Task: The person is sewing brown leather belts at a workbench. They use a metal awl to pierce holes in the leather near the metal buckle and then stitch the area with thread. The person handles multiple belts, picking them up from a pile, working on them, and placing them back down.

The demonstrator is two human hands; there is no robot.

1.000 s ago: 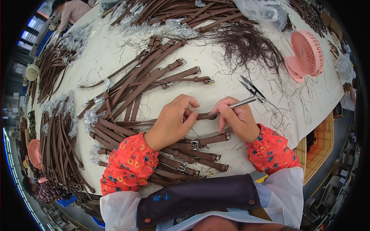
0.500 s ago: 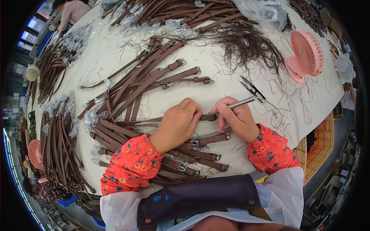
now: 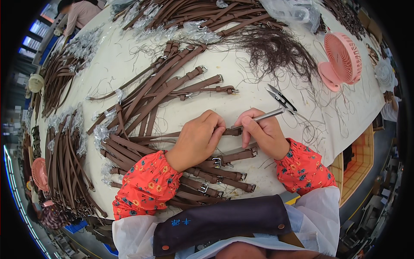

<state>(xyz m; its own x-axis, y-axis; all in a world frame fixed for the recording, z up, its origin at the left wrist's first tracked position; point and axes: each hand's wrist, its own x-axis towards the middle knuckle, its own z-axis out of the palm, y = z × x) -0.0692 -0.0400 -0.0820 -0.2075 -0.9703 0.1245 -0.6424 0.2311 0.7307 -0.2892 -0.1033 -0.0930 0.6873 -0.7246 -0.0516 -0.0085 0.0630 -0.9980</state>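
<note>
At centre, brown strap (image 3: 234, 132); left hand (image 3: 197, 139), nine o'clock, seems closed on it; right hand (image 3: 264, 131), three o'clock, grips slim metal tool (image 3: 271, 114). Tool tip sits near left hand, so a slip might prick it or scuff strap. Six o'clock: dark apron (image 3: 233, 220), blue characters (image 3: 180, 222); no brand legible.

Strap between the hands (image 3: 233, 132): is being partly covered by the left hand (image 3: 196, 141), lower left of the pink fan (image 3: 342, 60).
Metal tool (image 3: 271, 114): is being partly hidden by the right hand (image 3: 264, 136), nearer the fan.
Strap pile (image 3: 194, 16): is being cut off by the top edge, left of the fan.
Co-worker (image 3: 81, 15): is being cropped there, farther left.
</note>
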